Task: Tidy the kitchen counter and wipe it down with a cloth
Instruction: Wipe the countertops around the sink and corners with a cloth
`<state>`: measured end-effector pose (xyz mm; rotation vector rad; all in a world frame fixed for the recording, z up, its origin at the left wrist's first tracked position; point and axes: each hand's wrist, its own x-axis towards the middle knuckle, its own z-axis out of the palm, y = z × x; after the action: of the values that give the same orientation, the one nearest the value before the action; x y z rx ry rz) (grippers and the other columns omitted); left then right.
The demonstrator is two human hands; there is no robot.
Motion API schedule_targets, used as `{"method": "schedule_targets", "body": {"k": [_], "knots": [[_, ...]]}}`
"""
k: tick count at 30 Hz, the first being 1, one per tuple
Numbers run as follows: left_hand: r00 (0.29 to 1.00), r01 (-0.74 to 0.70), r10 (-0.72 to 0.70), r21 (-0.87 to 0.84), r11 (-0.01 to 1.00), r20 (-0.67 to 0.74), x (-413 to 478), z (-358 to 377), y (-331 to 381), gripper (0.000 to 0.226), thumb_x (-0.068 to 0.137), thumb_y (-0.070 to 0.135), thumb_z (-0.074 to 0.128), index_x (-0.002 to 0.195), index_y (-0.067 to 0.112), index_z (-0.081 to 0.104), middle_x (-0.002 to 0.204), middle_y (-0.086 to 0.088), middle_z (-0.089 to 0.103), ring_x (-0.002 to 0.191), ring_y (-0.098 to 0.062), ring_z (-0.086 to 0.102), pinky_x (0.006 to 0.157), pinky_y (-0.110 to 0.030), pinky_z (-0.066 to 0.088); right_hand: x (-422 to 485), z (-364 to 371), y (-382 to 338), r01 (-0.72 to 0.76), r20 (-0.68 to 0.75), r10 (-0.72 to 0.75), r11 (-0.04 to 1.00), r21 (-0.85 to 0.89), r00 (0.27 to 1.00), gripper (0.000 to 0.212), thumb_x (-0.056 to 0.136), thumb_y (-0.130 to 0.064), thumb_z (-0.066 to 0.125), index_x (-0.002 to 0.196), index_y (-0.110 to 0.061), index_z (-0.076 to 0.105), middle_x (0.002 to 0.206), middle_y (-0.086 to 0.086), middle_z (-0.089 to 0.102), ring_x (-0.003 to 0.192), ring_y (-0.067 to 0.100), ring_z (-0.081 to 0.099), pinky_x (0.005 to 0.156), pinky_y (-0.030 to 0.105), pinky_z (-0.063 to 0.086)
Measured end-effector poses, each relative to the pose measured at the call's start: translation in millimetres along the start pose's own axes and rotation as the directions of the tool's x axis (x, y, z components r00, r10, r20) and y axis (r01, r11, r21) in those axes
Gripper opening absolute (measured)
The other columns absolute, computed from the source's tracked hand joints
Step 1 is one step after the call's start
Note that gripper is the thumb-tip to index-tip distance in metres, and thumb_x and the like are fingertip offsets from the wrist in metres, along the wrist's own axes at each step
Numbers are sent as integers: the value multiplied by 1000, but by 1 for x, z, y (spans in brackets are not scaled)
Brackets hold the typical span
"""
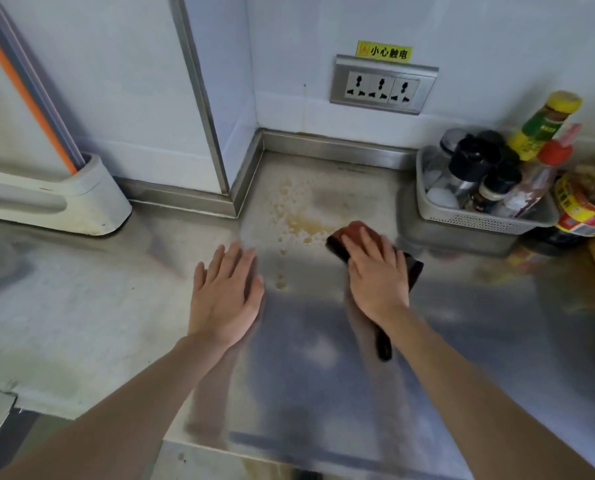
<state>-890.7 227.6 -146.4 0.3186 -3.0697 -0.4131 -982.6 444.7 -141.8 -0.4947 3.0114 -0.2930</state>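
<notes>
A steel kitchen counter [98, 306] fills the view, with a yellowish greasy stain [294, 216] near its back corner. My right hand [375, 271] lies flat on a dark red cloth [353, 232], pressing it onto the counter just right of the stain. One end of the cloth sticks out beneath my wrist. My left hand [225, 292] rests palm down on the bare steel to the left, fingers spread, holding nothing.
A grey basket [476, 216] of seasoning bottles and jars stands at the back right, with packets beside it. A white holder [57, 202] with cutting boards sits at the back left. A wall socket [382, 86] is above the corner.
</notes>
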Motion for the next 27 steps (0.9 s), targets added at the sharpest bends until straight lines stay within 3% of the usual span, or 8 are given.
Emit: {"method": "schedule_targets", "body": {"k": [3,5,8,13,17,21,23,27], "knots": [[1000,2,-2,15,1000,11,17,2,1,63,87,48,9,143,24,26,154,0,19,142,-20,13,112,-42,13,-11,8,-21,506,90,-506,862,23,858,45,98,-29,29,141,-41,28,154,-11,20,143,23,12,113,40,2],[1000,23,-24,7,1000,1,23,2,-1,60,89,43,13,140,19,33,151,-2,30,140,-21,22,111,-43,19,3,0,-10,611,187,-609,790,51,771,45,97,-34,21,141,-43,28,153,-15,19,142,14,6,112,36,-2],[998,55,-55,-1,998,-7,22,2,-2,53,91,34,19,137,18,40,146,0,38,137,-19,30,109,-42,25,55,-9,21,474,138,-469,881,1,872,52,93,-39,9,141,-42,27,154,-13,18,143,18,11,115,41,3],[998,63,-63,-11,998,-31,24,2,-4,51,86,24,28,135,18,42,143,-1,42,133,-19,36,106,-39,25,119,-15,23,46,3,-46,999,-10,999,44,99,-27,30,143,-34,30,156,-4,18,142,27,15,114,43,8],[977,200,-200,-11,980,-74,24,-1,0,53,83,24,28,133,13,43,144,-11,40,133,-31,33,107,-40,18,78,-5,-7,256,18,-256,966,34,966,47,94,-24,29,139,-34,37,152,-4,28,140,29,24,113,44,9],[982,183,-182,9,983,-56,26,0,-1,53,85,26,27,132,10,45,143,-13,40,133,-37,30,106,-43,21,58,-5,-6,400,56,-402,915,45,914,43,90,-24,41,131,-35,47,143,-6,44,131,28,41,107,46,22],[981,186,-186,7,982,-47,26,-1,-1,52,85,26,27,132,11,44,143,-13,41,133,-37,30,106,-43,20,90,-9,6,326,46,-328,944,42,944,44,94,-26,31,135,-34,43,149,-5,36,137,27,32,112,45,17],[980,197,-196,23,980,-41,28,-3,3,53,86,27,26,133,11,43,145,-13,38,136,-35,27,109,-41,17,147,-16,5,-62,9,61,996,71,998,44,99,-25,30,142,-34,30,156,-4,16,143,27,8,116,45,4]]}}
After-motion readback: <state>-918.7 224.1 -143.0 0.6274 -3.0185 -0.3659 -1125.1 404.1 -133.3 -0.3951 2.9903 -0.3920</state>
